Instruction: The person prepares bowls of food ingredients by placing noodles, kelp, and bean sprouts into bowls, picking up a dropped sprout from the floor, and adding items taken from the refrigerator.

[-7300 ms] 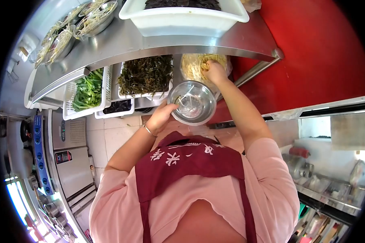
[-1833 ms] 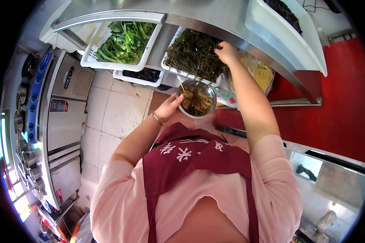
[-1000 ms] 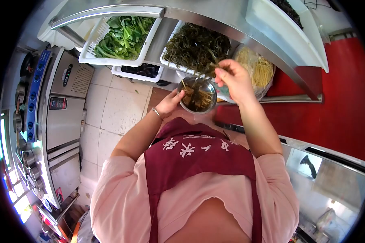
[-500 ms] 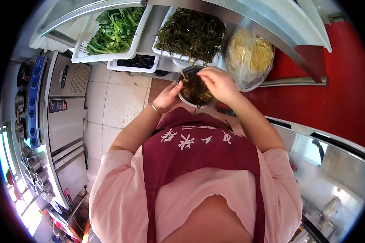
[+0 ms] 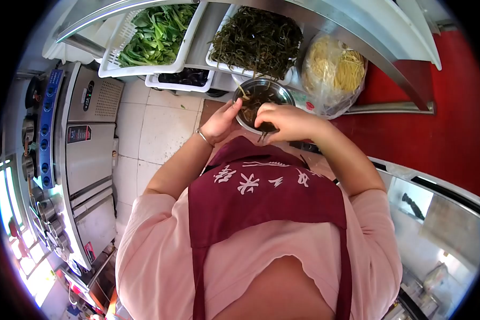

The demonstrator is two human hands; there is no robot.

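A round metal bowl [image 5: 289, 96] holding dark seaweed strips [image 5: 257, 98] is in front of my chest in the head view. On its left side, my left hand [image 5: 221, 122] grips it, thumb over the rim and the other fingers mostly hidden. My right hand [image 5: 289, 124] reaches over the near right rim with curled fingers closed around dark strips. Some strips hang over the near edge. A pale, thin piece [image 5: 244, 92] leans at the bowl's left rim. Just beyond stands a white tray heaped with dark seaweed [image 5: 256, 42].
Leafy greens [image 5: 160, 34] fill a white basket [image 5: 108, 60] at upper left. Below it sits a white tray with dark pieces [image 5: 184, 77]. A clear bag of yellow noodle-like strands [image 5: 333, 74] lies right of the seaweed. A metal shelf bar [image 5: 378, 56] crosses above. Stove knobs and cabinets [image 5: 90, 144] line the left.
My right hand has moved down from above the bowl's far right side to its near rim, fingers now curled lower. My left hand stays on the bowl. The view has shifted slightly.
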